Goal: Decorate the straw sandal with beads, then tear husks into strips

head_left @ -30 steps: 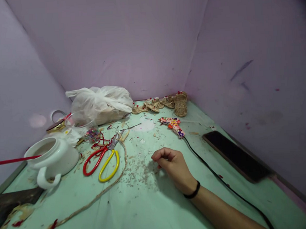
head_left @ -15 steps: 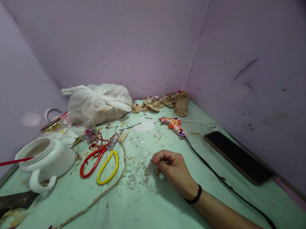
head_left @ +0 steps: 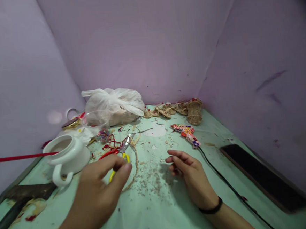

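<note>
My left hand [head_left: 100, 188] reaches in from the lower left, thumb and fingers spread over the handles of the red and yellow scissors [head_left: 125, 147], which it partly hides. Whether it touches them I cannot tell. A length of jute twine [head_left: 135, 162] curves beside the scissors. My right hand [head_left: 191, 173], with a black band at the wrist, rests on the green table [head_left: 159, 211] among small fibre scraps. Its fingers are loosely stretched and hold nothing.
A white cup [head_left: 67, 157] with a red stick [head_left: 19, 158] stands at the left, and a dark tool [head_left: 22, 197] lies in front of it. Behind are a plastic bag [head_left: 115, 103], a bead container [head_left: 98, 127] and small woven sandals [head_left: 179, 109]. A patterned glue gun [head_left: 187, 133] with a black cable [head_left: 226, 182] and a phone [head_left: 262, 176] lie at the right. Purple walls enclose the table.
My left hand has come into view and moved over the scissors' handles. My right hand's fingers have uncurled a little. The view has shifted, so everything sits further right.
</note>
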`<state>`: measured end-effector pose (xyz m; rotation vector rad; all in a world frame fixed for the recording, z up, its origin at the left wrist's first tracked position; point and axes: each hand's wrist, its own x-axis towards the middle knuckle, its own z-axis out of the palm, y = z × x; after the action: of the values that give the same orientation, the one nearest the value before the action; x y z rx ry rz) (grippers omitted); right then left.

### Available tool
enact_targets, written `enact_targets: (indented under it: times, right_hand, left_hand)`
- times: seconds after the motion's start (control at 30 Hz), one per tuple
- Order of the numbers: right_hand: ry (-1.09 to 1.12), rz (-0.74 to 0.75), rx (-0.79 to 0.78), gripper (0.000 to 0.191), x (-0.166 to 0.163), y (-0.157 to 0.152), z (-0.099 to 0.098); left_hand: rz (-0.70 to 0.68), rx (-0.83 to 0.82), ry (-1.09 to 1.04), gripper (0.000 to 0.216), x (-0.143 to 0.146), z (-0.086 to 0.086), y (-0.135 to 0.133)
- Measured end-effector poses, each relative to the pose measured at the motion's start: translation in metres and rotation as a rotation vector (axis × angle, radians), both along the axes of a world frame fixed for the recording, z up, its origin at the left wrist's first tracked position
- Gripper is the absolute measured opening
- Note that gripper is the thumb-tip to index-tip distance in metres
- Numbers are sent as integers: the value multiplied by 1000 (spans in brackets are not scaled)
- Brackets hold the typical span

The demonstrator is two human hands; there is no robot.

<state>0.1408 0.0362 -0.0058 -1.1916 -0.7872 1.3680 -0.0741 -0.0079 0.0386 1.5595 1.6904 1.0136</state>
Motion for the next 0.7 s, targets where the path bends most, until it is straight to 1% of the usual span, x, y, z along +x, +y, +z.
enact_targets:
  times: [0.03,0.07,0.1,0.13,0.2,0.27,0.33,0.43,0.53,0.6,0.7]
  right_hand:
    - [35,-1,-31,32,-1,4,3]
    - [56,9,-59,34,-3,8,6]
    - [65,25,-79,34,-6,12,9]
    - [67,43,-89,32,-9,15,12]
    - [70,67,-83,28,-17,20,14]
    - [70,61,-61,27,-25,22,12]
    - [65,52,-61,28,-32,21,7]
    - [46,75,-89,29,-37,17,0]
    - [-1,97,-95,30,-39,15,-2]
    - [-55,100,-82,32,-40,15,-2]
    - [-122,115,-35,31,-42,14,-2]
  left_hand:
    - [-25,23,157,17,2,4,13]
    - [-37,20,272,12,4,5,24]
    - [-29,-7,376,13,4,4,33]
    - [-1,-18,494,14,4,1,39]
    - [46,-20,641,18,4,-8,45]
    - [60,1,691,20,6,-17,46]
    - [38,18,707,22,12,-23,48]
    - [-1,57,799,27,27,-28,53]
    - [-26,105,864,23,40,-31,55]
    - [-41,126,864,23,45,-32,50]
    - [-55,174,835,21,52,-32,36]
